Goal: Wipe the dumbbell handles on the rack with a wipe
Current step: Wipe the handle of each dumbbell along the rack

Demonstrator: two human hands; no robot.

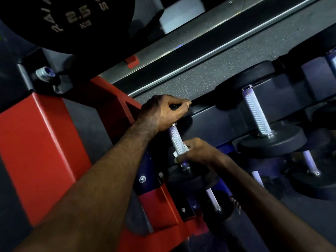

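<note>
A small dumbbell lies on the dark rack (214, 117) near its left end, its knurled silver handle (176, 138) running from upper left to lower right. My left hand (161, 111) grips the dumbbell's upper black head. My right hand (198, 151) wraps a white wipe (182, 151) round the lower part of the handle, just above the lower black head (183, 176). Only small edges of the wipe show between my fingers.
A bigger dumbbell (258, 115) rests on the rack to the right, with more dumbbells on a lower tier (309, 164). The red rack frame (41, 142) stands at the left. A black 2.5 kg plate (72, 20) hangs at the top left.
</note>
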